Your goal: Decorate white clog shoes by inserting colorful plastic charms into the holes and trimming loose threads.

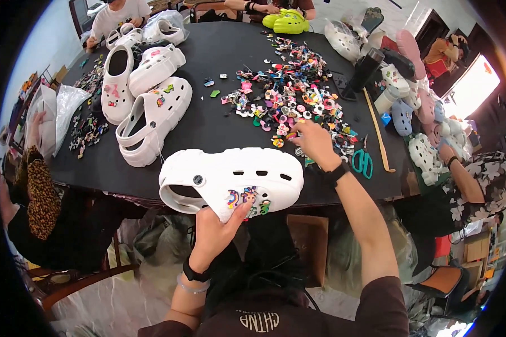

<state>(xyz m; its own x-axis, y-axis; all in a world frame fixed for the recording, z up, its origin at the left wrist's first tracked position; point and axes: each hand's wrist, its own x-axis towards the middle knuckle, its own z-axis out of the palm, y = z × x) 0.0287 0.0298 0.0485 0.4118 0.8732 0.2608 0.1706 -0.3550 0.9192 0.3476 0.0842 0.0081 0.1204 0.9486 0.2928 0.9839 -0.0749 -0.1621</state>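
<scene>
My left hand (216, 233) grips a white clog (219, 168) by its near side, thumb on the upper. The clog is tilted, with vent holes, a dark strap rivet and several colourful charms on it: a rainbow, a cartoon figure and a green one. At the near edge of a scattered pile of shoe charms (298, 95), my right hand (315, 143) has its fingers bent and drawn together over the charms. What lies between those fingertips is too small to make out. Beyond the held clog stand several white clogs (157, 115) with charms in them.
Scissors with teal handles (363, 163), a wooden stick (379, 129) and a black bottle (365, 70) lie or stand at the right. More clogs (424, 157) are heaped there. Other people sit around the black table (208, 132); one at the far side has lime-green clogs (288, 22).
</scene>
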